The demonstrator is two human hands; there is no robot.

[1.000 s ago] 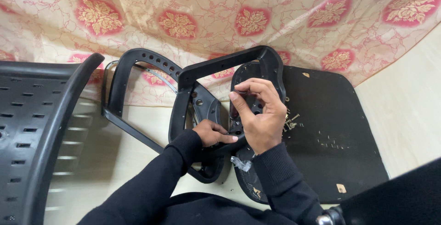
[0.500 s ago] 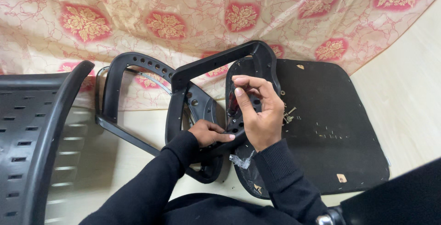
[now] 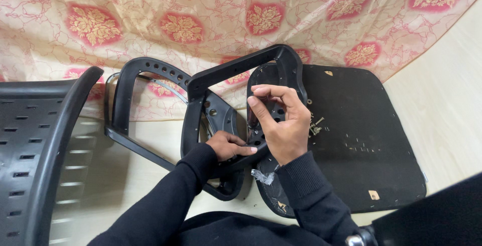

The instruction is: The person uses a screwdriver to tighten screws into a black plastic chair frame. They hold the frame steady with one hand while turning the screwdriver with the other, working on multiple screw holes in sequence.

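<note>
The left hand (image 3: 228, 146) clamps the black armrest (image 3: 236, 75) (steady it). The right hand (image 3: 281, 120) has its fingers together, perhaps pinching a screw; seat it squarely against the seat base (image 3: 361, 140).

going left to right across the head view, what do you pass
Black slotted plastic chair back → black plastic armrest loop with a row of holes → second black armrest frame → left hand → right hand → small pile of metal screws → black fabric-covered seat base → pale wooden floor.
</note>
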